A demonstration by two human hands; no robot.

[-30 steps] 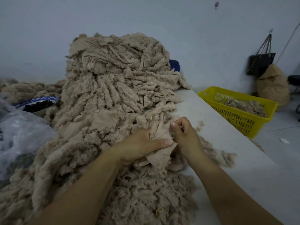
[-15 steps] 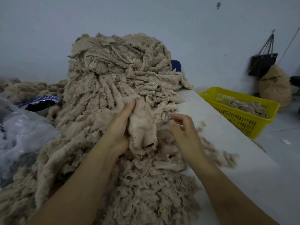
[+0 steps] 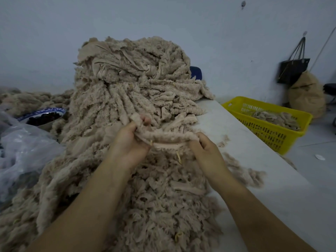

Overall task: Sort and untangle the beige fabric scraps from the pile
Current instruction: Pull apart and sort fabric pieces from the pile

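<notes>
I hold one fuzzy beige fabric strip [image 3: 168, 138] stretched between left hand [image 3: 130, 142] and right hand [image 3: 206, 150], both pinched shut on its ends, just above the tall beige scrap pile [image 3: 131, 84]; untangling step, next likely needs lifting it free toward the yellow plastic basket [image 3: 269, 131] right of the pile.

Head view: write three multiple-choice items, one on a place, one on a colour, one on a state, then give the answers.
1. Where is the basket?
A. beyond the table's right edge
B. on top of the pile
C. under the plastic bag

2. What colour is the basket?
A. red
B. yellow
C. white

3. How is the fabric strip held?
A. lying loose, untouched
B. dangling from one hand
C. stretched between both hands

Answers: 1 A, it sits right of the table. 2 B, its mesh walls are yellow. 3 C, the left hand and right hand each grip one end above the pile.
</notes>
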